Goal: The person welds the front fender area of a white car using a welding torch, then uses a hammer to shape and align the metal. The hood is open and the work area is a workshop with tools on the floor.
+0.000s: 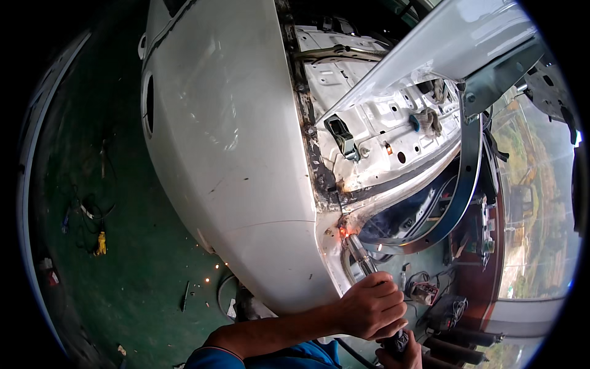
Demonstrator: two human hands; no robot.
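Observation:
Both of my hands hold a welding torch (361, 257). My left hand (373, 306) is wrapped round it just behind the metal nozzle, with its forearm crossing from the lower left. Lower down, my right hand (402, 355) grips the dark handle, partly cut off by the bottom edge. The nozzle tip meets a scorched corner of the white car body (264, 178), beside the door-frame opening. An orange-red glow (343, 232) shows at that spot, and a few sparks (208, 280) hang over the floor at the left.
A grey glove (428, 123) lies on the bare metal panel (381, 160) inside the car. Above it slants a raised white panel (430, 49). Cables and a yellow connector (101, 243) lie on the green floor (123, 295). Gas struts or cylinders (458, 350) are at the lower right.

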